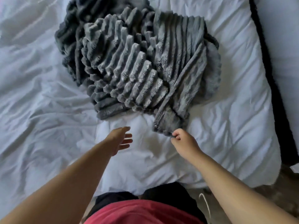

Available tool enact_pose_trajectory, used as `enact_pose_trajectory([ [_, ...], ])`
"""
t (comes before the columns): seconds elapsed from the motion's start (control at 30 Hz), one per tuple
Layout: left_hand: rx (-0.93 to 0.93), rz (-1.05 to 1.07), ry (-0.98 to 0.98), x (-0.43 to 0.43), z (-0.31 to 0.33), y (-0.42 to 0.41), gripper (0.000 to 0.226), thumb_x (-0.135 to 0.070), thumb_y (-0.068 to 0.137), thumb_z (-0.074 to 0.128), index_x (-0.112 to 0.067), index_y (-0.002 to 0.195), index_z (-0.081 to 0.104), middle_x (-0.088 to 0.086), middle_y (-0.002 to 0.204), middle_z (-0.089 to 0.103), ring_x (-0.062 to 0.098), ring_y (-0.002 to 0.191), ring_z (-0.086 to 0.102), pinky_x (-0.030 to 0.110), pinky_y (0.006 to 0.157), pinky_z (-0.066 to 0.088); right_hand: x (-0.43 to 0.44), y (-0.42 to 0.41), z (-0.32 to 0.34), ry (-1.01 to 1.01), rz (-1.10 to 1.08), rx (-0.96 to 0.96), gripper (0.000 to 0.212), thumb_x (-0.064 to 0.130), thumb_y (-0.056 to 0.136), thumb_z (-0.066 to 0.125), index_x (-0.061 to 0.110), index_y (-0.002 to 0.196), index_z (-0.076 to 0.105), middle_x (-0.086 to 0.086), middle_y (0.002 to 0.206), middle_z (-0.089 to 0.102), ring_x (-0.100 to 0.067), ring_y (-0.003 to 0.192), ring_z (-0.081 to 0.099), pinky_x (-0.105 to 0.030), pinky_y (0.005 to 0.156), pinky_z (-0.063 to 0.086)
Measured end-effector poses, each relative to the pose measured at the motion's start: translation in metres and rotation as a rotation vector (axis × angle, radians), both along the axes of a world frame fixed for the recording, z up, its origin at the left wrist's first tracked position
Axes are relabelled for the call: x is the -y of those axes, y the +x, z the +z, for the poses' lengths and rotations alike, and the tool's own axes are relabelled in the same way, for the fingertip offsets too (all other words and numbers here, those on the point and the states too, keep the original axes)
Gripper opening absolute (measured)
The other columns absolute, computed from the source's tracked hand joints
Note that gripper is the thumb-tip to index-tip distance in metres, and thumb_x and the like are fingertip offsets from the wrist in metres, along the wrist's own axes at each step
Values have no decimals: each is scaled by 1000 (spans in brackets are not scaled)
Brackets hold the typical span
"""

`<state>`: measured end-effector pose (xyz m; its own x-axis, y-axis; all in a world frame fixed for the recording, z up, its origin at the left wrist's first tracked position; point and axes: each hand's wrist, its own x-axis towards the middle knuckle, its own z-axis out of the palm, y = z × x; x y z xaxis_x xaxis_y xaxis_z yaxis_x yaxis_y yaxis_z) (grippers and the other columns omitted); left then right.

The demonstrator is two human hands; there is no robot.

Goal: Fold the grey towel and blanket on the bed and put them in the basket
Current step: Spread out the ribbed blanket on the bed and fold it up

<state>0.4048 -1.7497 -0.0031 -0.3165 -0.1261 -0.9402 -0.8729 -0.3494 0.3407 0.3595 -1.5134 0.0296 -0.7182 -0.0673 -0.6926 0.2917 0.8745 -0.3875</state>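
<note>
right hand [180, 139] pinches blanket [139, 62] corner | left hand [120, 140] open above bed [48, 126] | risk: thin pinch slips, heap drags and tangles instead of spreading

Coral-red shirt [142, 212], black shorts or trousers [168, 191] below it, thin white cord [205, 204], perhaps a drawstring, at the hip, left hand [120, 141] and right hand [183, 142] bare, forearms unsleeved

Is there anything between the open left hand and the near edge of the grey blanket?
No. In the head view only bare, wrinkled white bedding separates the left hand from the blanket; the right hand pinches its near corner.
</note>
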Motion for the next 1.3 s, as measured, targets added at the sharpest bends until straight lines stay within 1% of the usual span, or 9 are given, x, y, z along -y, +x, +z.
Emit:
enact_pose_trajectory([
  [0.23, -112, 118, 45, -51, -44, -56, 35, -13, 92, 59, -20, 126, 52, 1, 113, 61, 17, 93, 59, 31, 72, 49, 13, -112, -48, -254, 402, -180, 70, 4, 87, 57, 26, 147, 28, 8, 159, 15, -21, 136, 37, -37, 104, 40],
  [0.4, -101, -99, 54, -108, -51, -79, 62, -11, 86, 67, -28, 139, 40, 0, 92, 63, 11, 73, 56, 24, 58, 41, -25, -128, -62, 373, 752, 97, 79, 12, 83, 53, 29, 150, 16, -13, 132, 52, -35, 114, 55, -41, 93, 49],
  [0.53, -139, -595, 119, -149, -19, -85, 28, -21, 89, 63, -23, 117, 64, 0, 80, 58, 9, 59, 43, 18, 51, 35, -80, -105, -44, 439, 645, 118, 15, 14, 88, 51, 24, 98, 55, -11, 117, 61, -32, 108, 59, -32, 82, 47],
  [0.67, -259, -799, 28, -178, 30, -81, 24, -33, 91, 58, -18, 105, 69, 1, 84, 58, 14, 68, 45, 23, 57, 36, -111, -86, -3, 131, 204, 3, 24, 4, 78, 52, 17, 59, 43, -6, 68, 54, -25, 77, 57, -27, 57, 33],
  [0.83, -536, -429, 75, -163, 115, -77, 16, -45, 91, 56, -31, 99, 60, -26, 81, 70, -14, 75, 61, 3, 67, 44, -71, -102, 89, -362, -107, -178, 24, 0, 79, 52, 15, 69, 68, -6, 70, 68, -27, 75, 63, -31, 67, 53],
  [0.97, -867, -233, -118, -135, 194, -98, 98, -55, 62, 76, -36, 145, 28, -8, 146, 39, 9, 133, 40, 35, 111, 37, -13, -135, 230, -768, -58, -545, 20, 10, 85, 51, 19, 79, 68, 13, 69, 63, -4, 69, 60, -12, 63, 49],
  [1.13, -1254, 94, -596, -111, 298, -116, 57, -60, 59, 75, -44, 109, 55, -31, 110, 61, -16, 110, 51, 1, 81, 40, 3, -121, 370, -1111, 92, -863, 24, 45, 69, 62, 26, 82, 67, 2, 79, 71, -17, 77, 69, -35, 68, 56],
  [1.23, -1140, 529, -17, -86, 323, -111, 32, -58, 81, 58, -42, 108, 58, -14, 119, 61, 18, 128, 48, 34, 95, 41, -1, -119, 368, -910, 94, -900, 25, 40, 72, 66, 15, 77, 65, 0, 72, 68, -20, 74, 65, -41, 69, 53],
  [1.3, -1166, 682, 503, -63, 320, -97, 55, -59, 82, 52, -26, 125, 57, 8, 133, 58, 37, 130, 46, 53, 104, 34, -4, -121, 344, -797, 77, -796, 14, 26, 80, 69, 12, 79, 67, -4, 76, 70, -25, 82, 66, -43, 76, 54],
])
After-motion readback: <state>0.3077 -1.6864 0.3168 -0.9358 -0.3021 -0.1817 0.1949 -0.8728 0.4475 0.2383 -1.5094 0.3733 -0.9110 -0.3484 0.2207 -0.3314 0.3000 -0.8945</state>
